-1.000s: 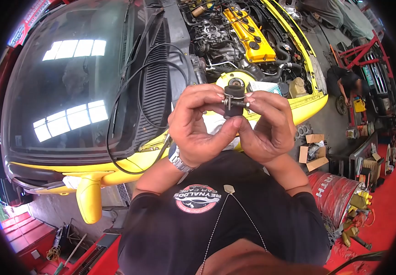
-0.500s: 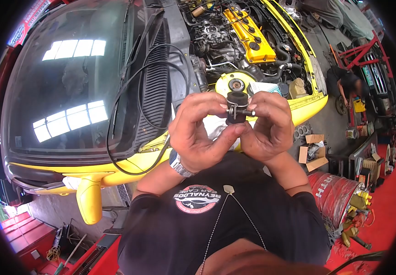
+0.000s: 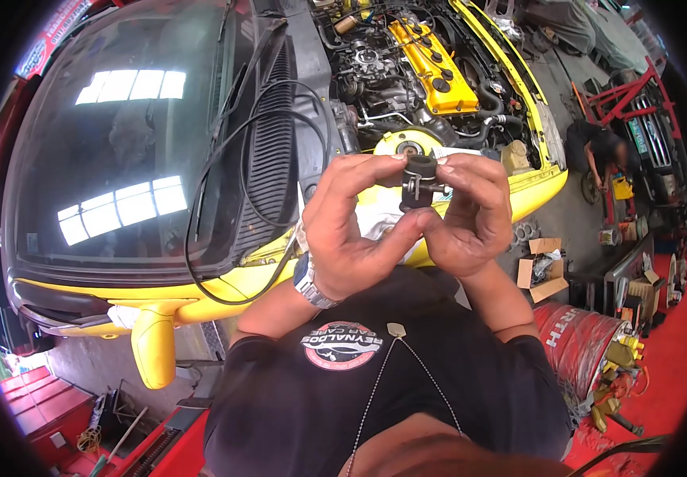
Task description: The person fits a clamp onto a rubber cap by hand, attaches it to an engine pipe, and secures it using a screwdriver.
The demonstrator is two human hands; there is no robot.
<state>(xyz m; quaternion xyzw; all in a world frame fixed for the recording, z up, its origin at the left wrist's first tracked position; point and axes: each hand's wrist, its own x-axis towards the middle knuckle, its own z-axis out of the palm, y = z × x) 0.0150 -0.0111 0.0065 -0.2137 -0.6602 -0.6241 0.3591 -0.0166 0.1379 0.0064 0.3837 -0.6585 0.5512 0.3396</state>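
Note:
A short black rubber hose piece point(image 3: 415, 195), with an open round end facing up, is pinched between both my hands above the car's front wing. Around its middle sits a metal hose clamp point(image 3: 416, 183), its screw pointing right. My left hand point(image 3: 353, 219), with a metal watch point(image 3: 312, 288) on the wrist, grips the hose from the left, forefinger near the top rim and thumb low. From the right, my right hand point(image 3: 472, 211) is closed on the same hose and clamp, fingertips near the upper end and screw. The sides under the fingers are partly hidden.
Ahead is a yellow car's engine bay with a yellow valve cover point(image 3: 432, 67). A black cable point(image 3: 192, 238) loops over the windscreen cowl. To the right are an open cardboard box point(image 3: 540, 270), a red drum point(image 3: 578, 334) and a crouching person point(image 3: 597, 151).
The hose has shifted slightly right and tilted. My left forefinger has moved up from the clamp to the hose's top rim, and my right fingers have also shifted upward.

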